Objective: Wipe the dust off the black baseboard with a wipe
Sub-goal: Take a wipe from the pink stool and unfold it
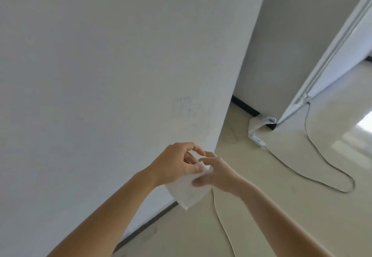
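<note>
Head-worn, facing down-forward, close to wall [100, 65]

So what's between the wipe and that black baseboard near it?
Nothing, in the head view: the wipe hangs before bare white wall just above the baseboard.

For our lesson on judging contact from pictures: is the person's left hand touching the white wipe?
Touching. The head view shows the left hand pinching the white wipe at its upper edge, with the thumb pressed on its front.
</note>
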A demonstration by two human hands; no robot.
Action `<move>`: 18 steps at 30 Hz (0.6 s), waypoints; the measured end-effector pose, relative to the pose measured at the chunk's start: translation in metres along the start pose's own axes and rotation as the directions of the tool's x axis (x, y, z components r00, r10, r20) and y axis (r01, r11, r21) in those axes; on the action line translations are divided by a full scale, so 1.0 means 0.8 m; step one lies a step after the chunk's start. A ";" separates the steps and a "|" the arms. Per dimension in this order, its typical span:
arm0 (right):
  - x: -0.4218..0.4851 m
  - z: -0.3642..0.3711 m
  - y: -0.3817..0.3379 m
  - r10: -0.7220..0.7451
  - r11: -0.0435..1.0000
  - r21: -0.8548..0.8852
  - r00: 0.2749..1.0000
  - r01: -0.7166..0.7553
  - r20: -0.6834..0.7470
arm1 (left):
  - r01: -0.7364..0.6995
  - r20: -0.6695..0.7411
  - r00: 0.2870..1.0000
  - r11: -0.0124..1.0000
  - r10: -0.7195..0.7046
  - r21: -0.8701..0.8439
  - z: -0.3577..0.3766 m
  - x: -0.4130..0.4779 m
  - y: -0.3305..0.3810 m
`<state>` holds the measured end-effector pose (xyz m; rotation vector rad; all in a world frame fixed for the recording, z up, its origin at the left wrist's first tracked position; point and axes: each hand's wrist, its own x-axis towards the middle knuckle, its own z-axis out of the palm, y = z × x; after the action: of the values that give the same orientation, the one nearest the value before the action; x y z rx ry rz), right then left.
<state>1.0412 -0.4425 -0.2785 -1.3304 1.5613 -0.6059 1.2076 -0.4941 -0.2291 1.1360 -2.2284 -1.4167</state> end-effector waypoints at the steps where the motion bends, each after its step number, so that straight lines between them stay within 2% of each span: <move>1: -0.013 -0.035 0.018 0.012 0.999 0.034 0.999 -0.011 -0.034 | -0.033 0.015 0.999 0.999 0.034 -0.008 0.023 0.028 0.021; 3: -0.043 -0.103 0.055 0.037 0.987 0.159 0.994 -0.020 -0.101 | -0.056 0.001 0.998 0.990 0.057 -0.133 0.069 0.082 0.056; 5: -0.077 -0.171 0.092 0.081 0.966 0.258 0.978 -0.030 -0.192 | 0.022 0.047 0.999 0.946 -0.007 -0.324 0.121 0.131 0.078; 8: -0.121 -0.263 0.151 0.144 0.933 0.361 0.929 -0.012 -0.341 | 0.247 0.267 0.954 0.864 -0.137 -0.439 0.215 0.201 0.101; 10: -0.149 -0.315 0.186 0.172 0.911 0.413 0.893 0.016 -0.415 | 0.415 0.457 0.871 0.766 -0.180 -0.490 0.283 0.242 0.127; 11: -0.158 -0.329 0.194 0.183 0.899 0.437 0.883 0.028 -0.432 | 0.452 0.524 0.839 0.726 -0.148 -0.519 0.306 0.251 0.138; 13: -0.185 -0.377 0.225 0.217 0.866 0.494 0.838 0.071 -0.501 | 0.482 0.622 0.779 0.708 -0.077 -0.516 0.364 0.288 0.180; 15: -0.206 -0.422 0.255 0.269 0.834 0.541 0.773 0.112 -0.574 | 0.437 0.640 0.768 0.742 -0.014 -0.509 0.409 0.324 0.219; 18: -0.228 -0.479 0.303 0.376 0.806 0.575 0.630 0.139 -0.680 | 0.378 0.658 0.752 0.790 0.042 -0.482 0.468 0.390 0.257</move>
<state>0.5794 -0.2822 -0.2611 -0.4414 1.8689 -1.5863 0.6853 -0.4360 -0.2916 0.6968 -1.7586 -2.6776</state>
